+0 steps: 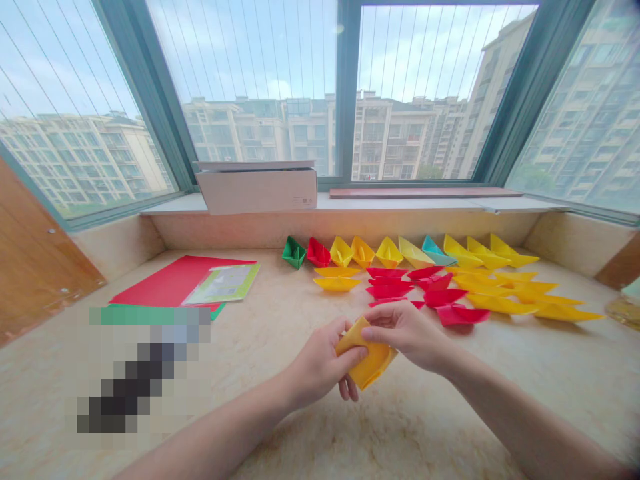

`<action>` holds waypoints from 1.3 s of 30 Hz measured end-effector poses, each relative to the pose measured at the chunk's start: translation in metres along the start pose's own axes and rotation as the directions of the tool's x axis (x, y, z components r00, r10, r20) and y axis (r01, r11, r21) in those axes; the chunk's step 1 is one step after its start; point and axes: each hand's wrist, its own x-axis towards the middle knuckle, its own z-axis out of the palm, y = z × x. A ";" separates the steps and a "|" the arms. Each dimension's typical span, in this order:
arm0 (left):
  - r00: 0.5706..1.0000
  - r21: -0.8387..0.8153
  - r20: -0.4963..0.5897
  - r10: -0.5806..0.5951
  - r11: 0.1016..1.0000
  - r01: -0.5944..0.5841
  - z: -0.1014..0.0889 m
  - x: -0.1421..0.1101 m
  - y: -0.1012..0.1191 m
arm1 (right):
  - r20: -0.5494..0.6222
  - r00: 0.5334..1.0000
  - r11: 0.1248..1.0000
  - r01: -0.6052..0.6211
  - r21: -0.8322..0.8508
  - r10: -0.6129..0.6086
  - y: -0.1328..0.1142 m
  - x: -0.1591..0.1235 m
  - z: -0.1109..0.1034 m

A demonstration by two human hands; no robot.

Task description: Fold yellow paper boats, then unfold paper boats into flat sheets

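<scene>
A piece of folded yellow paper [373,365] is held between both hands above the stone counter. My left hand [334,360] grips its left side, thumb lying across the front and fingers behind. My right hand [400,333] pinches the upper right part, with the thumb on the front face. Just beyond the hands, red paper boats [390,288] lie in short stacked rows. A lone yellow paper boat [337,280] sits to their left, and several more yellow paper boats [505,303] spread out on the right.
Along the back stands a row of boats, from a green paper boat [293,253] to yellow ones. At left lie red paper sheets [165,283] and a clear-fronted packet [223,283]. A white box [257,190] rests on the window ledge. A blurred patch [135,380] hides something at lower left.
</scene>
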 end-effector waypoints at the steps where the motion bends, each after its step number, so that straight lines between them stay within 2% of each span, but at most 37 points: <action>1: 1.000 -0.002 0.010 0.002 1.000 -0.002 0.000 0.000 0.000 | -0.013 1.000 1.000 -0.003 -0.011 0.003 0.001 0.000 -0.001; 9: 0.998 -0.014 0.025 0.049 0.999 -0.048 0.001 0.000 -0.002 | -0.089 0.996 0.999 -0.026 -0.037 0.023 0.004 0.000 -0.001; 13: 0.999 0.011 -0.029 0.040 0.999 -0.039 0.001 -0.001 0.001 | -0.066 0.998 0.999 -0.013 0.044 0.016 0.005 0.001 -0.002; 17: 0.991 0.039 -0.123 0.057 0.998 -0.053 -0.001 0.000 0.005 | -0.104 0.994 0.996 -0.006 0.092 0.016 0.006 0.002 -0.004; 22: 0.988 0.067 -0.140 0.072 0.996 -0.063 -0.003 0.001 0.006 | -0.070 0.997 0.999 -0.010 0.053 0.013 0.006 0.002 -0.004; 28: 0.987 0.066 -0.119 0.104 0.993 -0.096 -0.002 0.000 0.005 | -0.162 0.987 0.999 -0.010 -0.035 0.004 0.005 0.002 -0.002; 33: 0.977 0.081 -0.147 0.152 0.987 -0.142 -0.001 -0.002 0.010 | -0.181 0.983 0.999 -0.024 -0.043 0.016 0.003 0.001 -0.003; 39: 0.969 0.101 -0.175 0.171 0.983 -0.155 -0.002 -0.002 0.013 | -0.189 0.982 1.000 0.013 -0.023 -0.017 0.006 0.000 -0.001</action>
